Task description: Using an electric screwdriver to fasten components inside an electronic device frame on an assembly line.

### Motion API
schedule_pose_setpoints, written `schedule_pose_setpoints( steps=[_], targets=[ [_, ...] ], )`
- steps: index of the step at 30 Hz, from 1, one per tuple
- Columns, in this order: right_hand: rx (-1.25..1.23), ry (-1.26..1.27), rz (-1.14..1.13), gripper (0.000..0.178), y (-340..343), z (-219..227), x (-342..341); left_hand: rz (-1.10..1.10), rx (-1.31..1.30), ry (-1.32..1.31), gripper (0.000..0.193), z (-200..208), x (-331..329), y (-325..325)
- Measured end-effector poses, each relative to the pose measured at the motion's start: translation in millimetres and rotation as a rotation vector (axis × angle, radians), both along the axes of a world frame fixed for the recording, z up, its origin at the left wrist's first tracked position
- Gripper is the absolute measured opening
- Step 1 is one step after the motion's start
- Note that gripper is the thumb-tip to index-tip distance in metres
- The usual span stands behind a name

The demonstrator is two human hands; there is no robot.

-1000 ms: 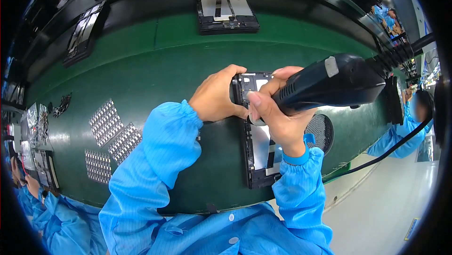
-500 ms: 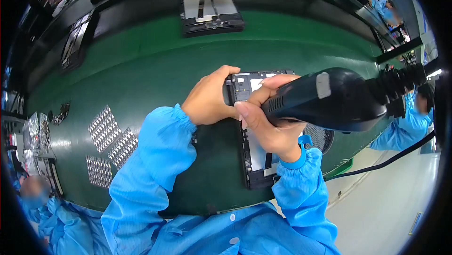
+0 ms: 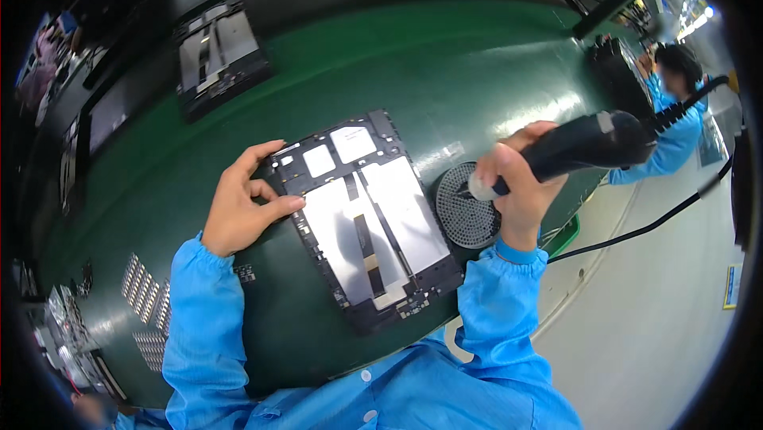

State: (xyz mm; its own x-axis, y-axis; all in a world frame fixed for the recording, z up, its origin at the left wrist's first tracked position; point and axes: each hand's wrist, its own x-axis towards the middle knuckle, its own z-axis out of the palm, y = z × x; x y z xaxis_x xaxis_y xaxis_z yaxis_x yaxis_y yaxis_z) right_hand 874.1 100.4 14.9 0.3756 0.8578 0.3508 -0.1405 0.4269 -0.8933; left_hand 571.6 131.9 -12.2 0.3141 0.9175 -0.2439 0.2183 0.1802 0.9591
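An opened tablet (image 3: 421, 219) lies on the green bench in front of me, with silver battery panels, dark ribbon cables and a black frame. At its upper left edge, the thumb and fingers of my left hand (image 3: 242, 201) grip the frame. My right hand (image 3: 524, 187) is wrapped round a black electric screwdriver (image 3: 584, 144) with a corded end. The screwdriver's pale front end points down at a round grey perforated screw tray (image 3: 457, 219), just right of the tablet. Its tip is hard to make out against the tray.
Another opened tablet (image 3: 218, 56) lies at the back left. Several strips of small metal parts (image 3: 141, 287) lie at left, near a small dark part (image 3: 246, 273) by my left sleeve. A black cable (image 3: 636, 243) hangs at right. A co-worker (image 3: 671, 128) sits beyond the bench's right end.
My right hand has lifted the screwdriver off the tablet's upper part and carried it right, over the screw tray. My left hand has stayed at the tablet's left edge. The view has turned.
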Motion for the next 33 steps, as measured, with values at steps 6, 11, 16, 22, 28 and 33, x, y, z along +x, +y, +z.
schedule_pose_setpoints(
  steps=[6,11,16,22,28,33],
  targets=[
    [0.043,-0.051,0.021,0.036,9.7,-14.6,0.6,0.010,0.009,-0.064,0.069,-7.9,0.6,1.0],
    [0.023,-0.060,0.034,0.033,14.7,-14.9,1.9,0.011,-0.006,-0.085,0.069,-6.0,3.9,3.0],
    [0.012,-0.115,0.071,0.035,13.5,-19.3,2.8,0.011,-0.013,-0.082,0.070,-6.3,3.1,3.9],
    [0.015,-0.141,0.062,0.036,10.7,-16.0,-1.6,0.015,-0.011,-0.102,0.071,-8.7,-0.1,4.1],
    [0.082,-0.099,0.006,0.040,1.0,12.5,-17.7,0.019,-0.043,-0.154,0.070,-8.9,-16.6,2.9],
    [0.149,0.001,0.205,0.048,-10.3,38.3,-58.6,-0.077,0.058,-0.108,0.068,-14.4,-11.8,6.2]
  ],
)
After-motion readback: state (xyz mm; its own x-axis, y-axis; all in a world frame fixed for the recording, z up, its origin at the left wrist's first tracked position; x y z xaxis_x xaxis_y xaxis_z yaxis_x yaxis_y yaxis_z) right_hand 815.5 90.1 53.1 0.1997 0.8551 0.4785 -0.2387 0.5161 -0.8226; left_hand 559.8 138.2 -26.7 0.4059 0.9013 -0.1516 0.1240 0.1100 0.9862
